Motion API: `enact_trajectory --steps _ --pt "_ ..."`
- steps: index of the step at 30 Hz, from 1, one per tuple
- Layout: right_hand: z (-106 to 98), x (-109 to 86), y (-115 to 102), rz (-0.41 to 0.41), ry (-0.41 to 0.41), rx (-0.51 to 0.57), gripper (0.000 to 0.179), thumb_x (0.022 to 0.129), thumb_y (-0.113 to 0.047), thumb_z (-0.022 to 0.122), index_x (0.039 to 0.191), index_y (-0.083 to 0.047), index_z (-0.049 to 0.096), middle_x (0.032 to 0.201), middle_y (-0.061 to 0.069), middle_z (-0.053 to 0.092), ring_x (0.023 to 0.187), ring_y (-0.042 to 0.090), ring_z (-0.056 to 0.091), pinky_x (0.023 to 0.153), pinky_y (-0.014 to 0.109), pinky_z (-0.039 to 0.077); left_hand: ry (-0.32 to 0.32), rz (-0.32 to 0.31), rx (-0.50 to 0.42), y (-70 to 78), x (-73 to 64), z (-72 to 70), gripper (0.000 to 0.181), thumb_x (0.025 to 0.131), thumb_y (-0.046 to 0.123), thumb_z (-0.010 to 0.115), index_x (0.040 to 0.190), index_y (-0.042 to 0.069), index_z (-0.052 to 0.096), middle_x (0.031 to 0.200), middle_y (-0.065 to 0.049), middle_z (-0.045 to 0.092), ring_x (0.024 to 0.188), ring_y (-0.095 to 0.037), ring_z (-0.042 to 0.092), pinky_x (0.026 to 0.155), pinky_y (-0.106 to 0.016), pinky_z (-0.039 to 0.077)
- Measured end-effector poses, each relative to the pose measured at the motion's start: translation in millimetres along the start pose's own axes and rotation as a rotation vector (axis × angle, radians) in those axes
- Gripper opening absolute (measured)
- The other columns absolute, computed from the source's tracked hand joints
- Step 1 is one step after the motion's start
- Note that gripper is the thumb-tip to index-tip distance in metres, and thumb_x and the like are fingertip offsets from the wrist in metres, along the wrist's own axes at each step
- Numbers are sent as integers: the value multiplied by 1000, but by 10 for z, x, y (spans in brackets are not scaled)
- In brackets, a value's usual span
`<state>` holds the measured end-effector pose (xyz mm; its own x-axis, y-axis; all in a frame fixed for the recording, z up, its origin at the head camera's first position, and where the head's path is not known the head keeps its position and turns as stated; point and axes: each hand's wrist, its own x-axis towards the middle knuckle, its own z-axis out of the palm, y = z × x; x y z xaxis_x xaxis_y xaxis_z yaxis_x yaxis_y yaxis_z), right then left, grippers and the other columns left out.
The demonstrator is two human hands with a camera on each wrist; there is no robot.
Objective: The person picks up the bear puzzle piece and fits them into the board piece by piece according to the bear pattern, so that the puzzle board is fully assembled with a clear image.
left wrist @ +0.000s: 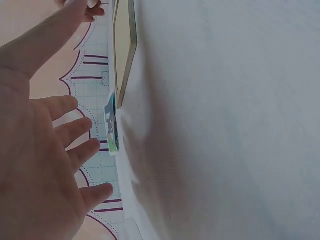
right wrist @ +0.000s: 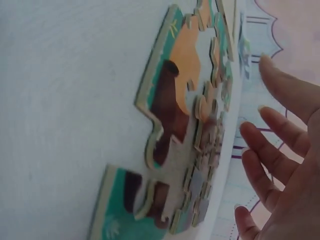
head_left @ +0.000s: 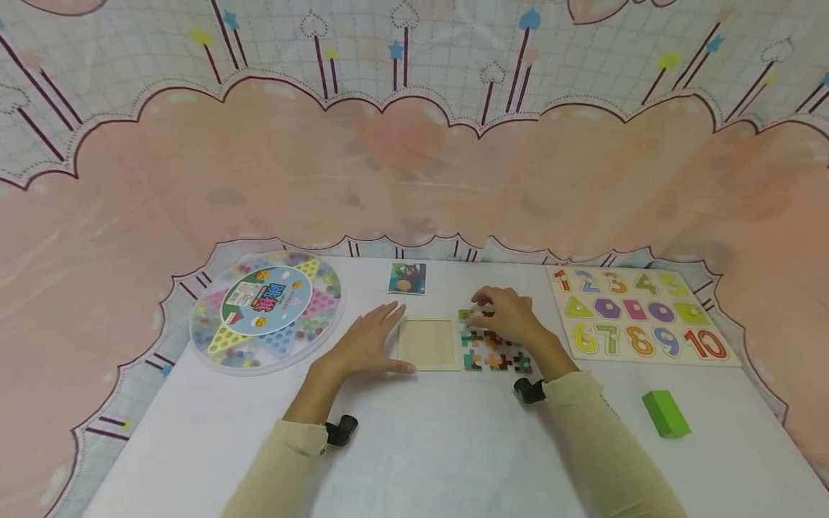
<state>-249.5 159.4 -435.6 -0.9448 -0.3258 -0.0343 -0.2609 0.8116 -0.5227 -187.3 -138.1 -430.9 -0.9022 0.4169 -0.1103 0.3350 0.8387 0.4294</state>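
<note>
A shallow wooden puzzle tray [head_left: 427, 345] with a bare bottom lies in the middle of the table. My left hand [head_left: 370, 342] is at its left side, fingers spread and thumb near the lower left corner; in the left wrist view this hand [left wrist: 45, 160] holds nothing. Several jigsaw pieces [head_left: 495, 354] lie loosely laid out to the right of the tray. Over their far part is my right hand [head_left: 512, 316], its fingers loosely bent. The right wrist view shows the hand [right wrist: 285, 155] apart from the pieces [right wrist: 167, 105], with nothing between its fingers.
A small picture card [head_left: 407, 278] lies behind the tray. To the left is a round Chinese checkers board [head_left: 265, 309]; to the right, a wooden number and shape board [head_left: 637, 316]. A green block [head_left: 666, 414] lies at the front right of the white table [head_left: 440, 460].
</note>
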Motion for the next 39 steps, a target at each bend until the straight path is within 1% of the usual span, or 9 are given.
enact_trajectory --steps 5,11,14,19,25,29,32,36,39 --pt "61 22 14 -21 -13 -34 44 88 -41 78 122 -14 68 118 7 74 115 31 63 96 57 34 -35 -21 -25 -19 -37 32 108 77 53 84 161 10 31 170 -13 27 158 -36 25 127 -64 20" --pt "95 54 -19 -18 -4 -39 40 87 -38 80 118 -14 70 113 6 75 111 30 63 96 55 34 -57 -28 -20 -25 -51 53 97 80 47 83 158 10 38 169 -12 31 157 -36 27 126 -65 21" --pt "102 69 -40 -21 -1 -35 34 87 -34 81 113 -13 72 110 5 76 109 29 65 96 56 34 -76 -39 -16 -28 -49 63 92 83 44 81 157 12 39 169 -9 31 158 -34 25 127 -65 18" --pt "132 65 -54 -8 0 -24 23 86 -28 82 103 -15 74 107 3 77 107 28 66 97 57 34 -97 -43 -1 -34 -53 83 85 86 41 80 157 13 41 169 -6 33 159 -33 25 127 -66 17" --pt "177 51 -87 -36 40 -75 19 85 -27 83 99 -17 76 109 4 74 107 30 64 97 58 37 -108 -33 16 -38 -62 65 80 89 39 77 156 12 42 169 -4 32 158 -33 25 126 -67 18" --pt "193 45 -129 -68 57 -100 17 85 -23 83 98 -15 76 111 6 69 107 30 64 99 60 39 -133 -31 35 -44 -52 41 80 89 38 77 157 13 42 170 -3 30 159 -32 25 125 -68 19" --pt "195 51 -162 -70 52 -64 17 84 -17 84 98 -11 75 110 7 67 105 27 65 103 55 46 -151 -28 49 -43 -44 17 80 89 38 76 157 14 42 170 -2 31 158 -32 25 125 -68 18" --pt "175 51 -198 -54 34 3 18 83 -11 84 99 -7 75 110 8 65 102 25 66 94 42 58 -159 -19 69 -39 -36 -12 78 89 38 76 156 13 43 169 -3 33 157 -33 27 125 -70 17" --pt "149 34 -218 -17 25 62 19 83 -10 84 100 -8 76 113 9 65 102 25 67 91 40 59 -157 -20 80 -36 -34 -19 77 90 38 75 156 14 43 169 -2 33 157 -33 27 125 -70 15"
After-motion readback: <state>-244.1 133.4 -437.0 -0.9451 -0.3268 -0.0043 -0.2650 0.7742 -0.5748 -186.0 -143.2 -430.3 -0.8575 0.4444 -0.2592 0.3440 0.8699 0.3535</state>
